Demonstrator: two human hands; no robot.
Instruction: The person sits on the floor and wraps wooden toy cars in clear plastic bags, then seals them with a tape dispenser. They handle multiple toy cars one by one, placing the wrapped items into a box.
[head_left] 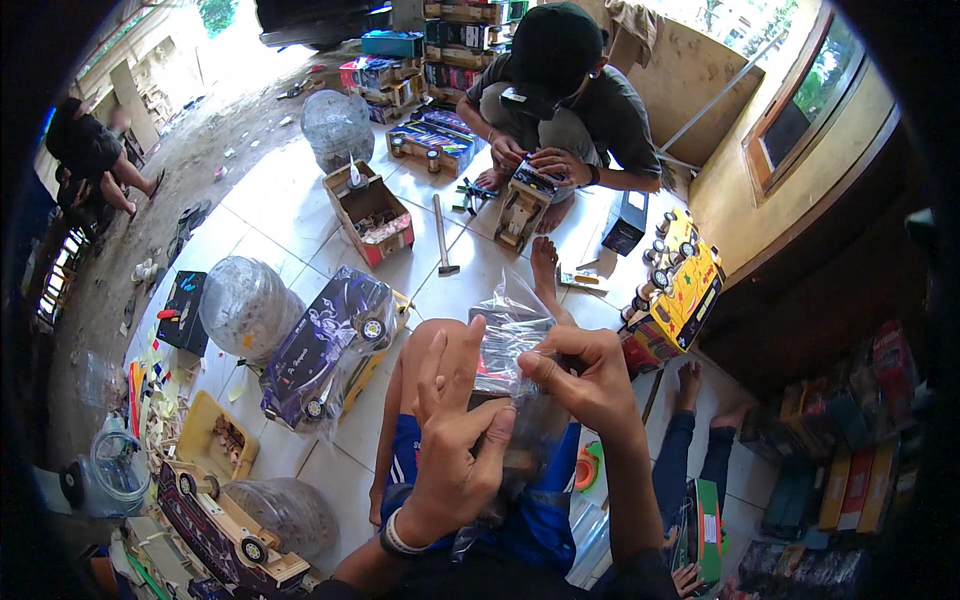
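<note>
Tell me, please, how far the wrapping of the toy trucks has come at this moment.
Done: one purple toy truck in a clear plastic bag lies on the white floor tiles. In hand: the left hand and right hand hold a crinkled clear plastic bag over the knees; its contents are unclear. Left: a yellow toy truck and a dark wooden truck lie unbagged.

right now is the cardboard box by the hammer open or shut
Open. The cardboard box has its top flaps spread outward, and small parts show inside it. It stands upright on the tiled floor, left of the hammer.
</note>
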